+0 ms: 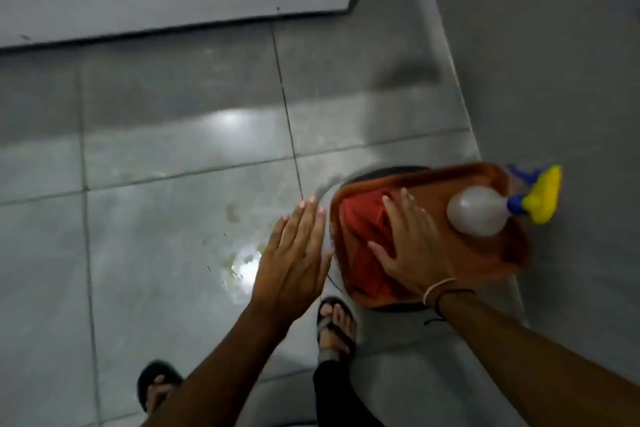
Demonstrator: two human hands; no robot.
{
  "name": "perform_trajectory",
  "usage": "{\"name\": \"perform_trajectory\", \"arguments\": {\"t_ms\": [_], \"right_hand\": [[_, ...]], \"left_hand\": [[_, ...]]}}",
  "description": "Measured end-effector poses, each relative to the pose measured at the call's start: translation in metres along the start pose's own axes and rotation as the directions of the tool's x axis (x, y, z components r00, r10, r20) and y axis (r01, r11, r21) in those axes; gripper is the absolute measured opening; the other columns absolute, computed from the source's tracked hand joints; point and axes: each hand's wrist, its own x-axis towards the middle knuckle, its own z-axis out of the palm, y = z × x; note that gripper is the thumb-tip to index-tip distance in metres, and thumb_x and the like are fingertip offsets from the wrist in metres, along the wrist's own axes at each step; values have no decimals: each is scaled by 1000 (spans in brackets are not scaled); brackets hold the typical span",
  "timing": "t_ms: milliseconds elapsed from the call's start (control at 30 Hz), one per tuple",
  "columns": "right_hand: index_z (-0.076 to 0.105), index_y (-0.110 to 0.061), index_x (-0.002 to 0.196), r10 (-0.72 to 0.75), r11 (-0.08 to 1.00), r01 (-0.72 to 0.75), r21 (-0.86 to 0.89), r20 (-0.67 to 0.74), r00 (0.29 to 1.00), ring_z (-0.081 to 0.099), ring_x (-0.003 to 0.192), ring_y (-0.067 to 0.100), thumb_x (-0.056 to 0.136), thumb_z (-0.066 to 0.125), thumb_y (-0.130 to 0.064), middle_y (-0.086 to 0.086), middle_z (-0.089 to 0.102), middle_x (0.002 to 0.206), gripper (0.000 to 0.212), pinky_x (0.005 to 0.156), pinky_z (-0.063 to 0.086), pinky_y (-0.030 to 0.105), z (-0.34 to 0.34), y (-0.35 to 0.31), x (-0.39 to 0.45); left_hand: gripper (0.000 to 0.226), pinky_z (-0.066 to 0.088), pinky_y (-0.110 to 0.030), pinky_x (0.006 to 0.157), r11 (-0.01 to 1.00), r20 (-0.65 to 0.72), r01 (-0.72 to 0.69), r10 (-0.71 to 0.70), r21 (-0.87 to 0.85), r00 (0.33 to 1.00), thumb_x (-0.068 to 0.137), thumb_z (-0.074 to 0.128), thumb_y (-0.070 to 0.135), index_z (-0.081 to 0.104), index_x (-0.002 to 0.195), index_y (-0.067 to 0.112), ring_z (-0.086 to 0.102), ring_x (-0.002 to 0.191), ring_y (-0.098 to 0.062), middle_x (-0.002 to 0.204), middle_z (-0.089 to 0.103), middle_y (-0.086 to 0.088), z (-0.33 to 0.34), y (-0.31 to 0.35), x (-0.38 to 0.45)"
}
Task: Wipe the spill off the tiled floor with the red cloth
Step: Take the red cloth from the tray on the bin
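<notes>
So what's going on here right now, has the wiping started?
Not yet. The person stands over the spill, a wet yellowish patch on the tiled floor. The right hand is flat on the red cloth, which lies in an orange tray beside a spray bottle. Fingers are spread, not gripping. The left hand hovers open next to the tray, holding nothing.

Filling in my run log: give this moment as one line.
stage: reaching for cloth | right hand: open, on red cloth in tray | left hand: open, empty | spill: unwiped
</notes>
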Motion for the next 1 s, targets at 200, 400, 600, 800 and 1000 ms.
{"name": "perform_trajectory", "arguments": {"t_ms": [200,400,600,800,1000], "right_hand": [[16,-23,162,53,985,-37,170,-93,994,13,160,39,97,47,-47,23,10,171,76,130,16,52,87,-5,12],[29,-20,159,197,890,-121,440,-130,972,19,159,31,102,46,-1,13,20,171,63,123,37,57,74,-15,8],[30,-20,159,304,736,-104,669,-190,933,44,140,13,104,49,-5,6,40,162,59,118,38,27,13,-77,1],[30,-16,158,130,700,57,712,-206,970,36,145,5,100,52,3,4,39,160,65,117,20,-2,91,-177,8],[28,-9,159,307,708,-160,688,-96,947,37,150,30,103,46,4,15,33,164,60,122,27,28,253,-201,86]], "left_hand": [[65,30,-48,129,997,49,-42,45,-65,998,108,35,36,31,162,0,28,159,-34,171,28,-22,89,16,23],[70,28,-48,130,999,38,-20,21,-26,999,110,30,46,27,164,2,25,161,-32,172,25,-20,87,9,15],[70,22,-47,131,995,51,103,-104,16,993,110,28,46,26,164,2,21,161,-31,173,23,-20,58,-58,-47],[74,26,-52,129,957,76,276,-283,92,956,107,27,47,28,162,-4,25,159,-39,170,25,-25,123,-181,-134],[78,19,-53,132,921,81,367,-379,130,922,106,19,48,18,163,-6,16,161,-41,172,14,-27,241,-295,-193]]}}
